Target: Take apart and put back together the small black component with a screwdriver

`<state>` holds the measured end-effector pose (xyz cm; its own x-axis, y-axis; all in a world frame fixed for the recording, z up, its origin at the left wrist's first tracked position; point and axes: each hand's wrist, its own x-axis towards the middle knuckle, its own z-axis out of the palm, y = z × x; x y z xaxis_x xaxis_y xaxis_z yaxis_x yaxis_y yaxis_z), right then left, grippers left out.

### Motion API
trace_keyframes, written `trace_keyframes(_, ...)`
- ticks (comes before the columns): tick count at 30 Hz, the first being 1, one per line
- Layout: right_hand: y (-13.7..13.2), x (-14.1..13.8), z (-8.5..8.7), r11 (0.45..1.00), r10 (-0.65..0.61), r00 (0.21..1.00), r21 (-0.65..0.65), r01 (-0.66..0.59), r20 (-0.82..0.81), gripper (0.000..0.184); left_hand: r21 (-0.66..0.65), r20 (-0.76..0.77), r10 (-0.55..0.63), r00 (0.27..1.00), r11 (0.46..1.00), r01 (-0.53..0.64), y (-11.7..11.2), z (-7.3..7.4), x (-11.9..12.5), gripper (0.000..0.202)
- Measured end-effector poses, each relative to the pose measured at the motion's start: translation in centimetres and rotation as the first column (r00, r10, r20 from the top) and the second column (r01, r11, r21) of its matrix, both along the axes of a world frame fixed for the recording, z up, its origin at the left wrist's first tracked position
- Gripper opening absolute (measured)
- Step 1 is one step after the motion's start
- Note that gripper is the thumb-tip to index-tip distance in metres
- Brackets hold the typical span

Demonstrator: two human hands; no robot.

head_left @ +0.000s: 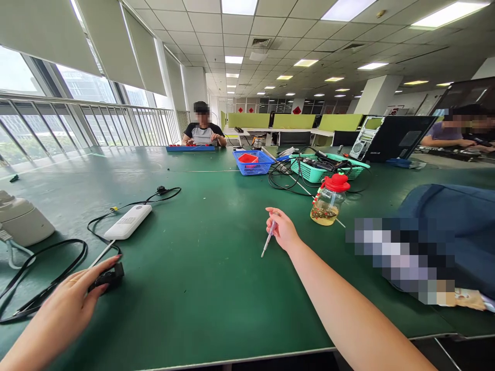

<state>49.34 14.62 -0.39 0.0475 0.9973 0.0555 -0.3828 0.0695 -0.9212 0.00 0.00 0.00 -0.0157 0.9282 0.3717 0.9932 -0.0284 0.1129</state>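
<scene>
My left hand is closed around a black plug low on the left of the table; my fingers cover part of it. My right hand grips a small screwdriver with a clear, purplish handle. Its thin metal shaft slants down to the left, and its tip is just over or on the green tabletop; I cannot tell which. Just beyond my left hand lies a white power strip with a black cable beside it. To the right of my right hand stands a glass bottle with a red lid.
A blue basket and a green basket full of cables stand farther back. A dark blue bag lies on the right, before an open computer case. White device at far left. Two people sit beyond.
</scene>
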Motion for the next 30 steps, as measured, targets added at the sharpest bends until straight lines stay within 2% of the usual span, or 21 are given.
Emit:
trace_keyframes(3,0.0,0.0,0.0,1.000,0.004,1.000,-0.001,-0.004,-0.002,0.035,-0.061,0.034,-0.101,0.994,0.993,0.103,1.0,0.0,-0.4,0.054)
trace_keyframes(8,0.1,0.1,-0.1,1.000,0.010,1.000,-0.008,-0.010,-0.008,0.034,-0.102,0.113,-0.163,0.980,0.979,0.175,1.2,-0.1,-2.7,0.053)
trace_keyframes(14,0.0,0.1,0.0,1.000,0.011,1.000,-0.010,-0.011,-0.005,0.034,-0.122,0.129,-0.176,0.976,0.974,0.192,1.2,-0.1,-4.2,0.050)
trace_keyframes(21,0.2,0.0,-0.1,1.000,0.014,1.000,-0.005,-0.014,-0.006,0.035,-0.144,0.136,-0.097,0.986,0.983,0.116,0.9,-0.2,-3.1,0.060)
trace_keyframes(30,0.3,0.0,-0.3,1.000,0.020,1.000,0.001,-0.020,-0.008,0.036,-0.174,0.209,-0.166,0.964,0.964,0.204,1.5,-0.2,-4.1,0.051)
